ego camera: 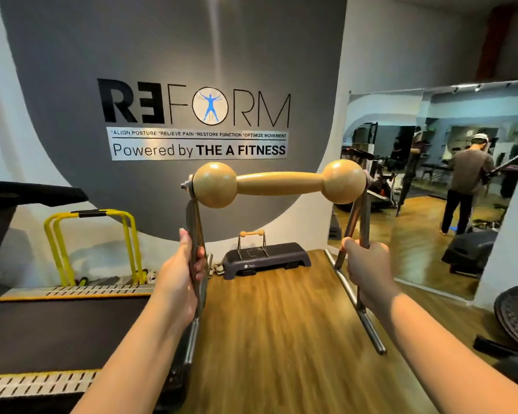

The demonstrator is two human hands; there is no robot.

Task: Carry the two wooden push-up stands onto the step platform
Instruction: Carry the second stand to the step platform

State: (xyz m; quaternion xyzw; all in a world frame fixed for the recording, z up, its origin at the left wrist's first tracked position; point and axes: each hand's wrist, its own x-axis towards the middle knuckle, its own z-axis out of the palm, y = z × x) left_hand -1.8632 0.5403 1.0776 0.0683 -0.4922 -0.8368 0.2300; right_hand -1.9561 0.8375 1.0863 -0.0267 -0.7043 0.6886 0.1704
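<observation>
Hands come first: our left hand (pixel 182 274) and right hand (pixel 364 271) each wrap tight around a metal leg of the wooden push-up stand with round ball ends (pixel 278 183), lifting it high. Farther off, a second small wooden stand (pixel 251 240) sits on the dark grey step platform (pixel 281 258) by the wall.

One stand (pixel 277 183) aloft; other (pixel 251 245) on platform (pixel 281 255)

Platform logo (pixel 249 266) too small
</observation>
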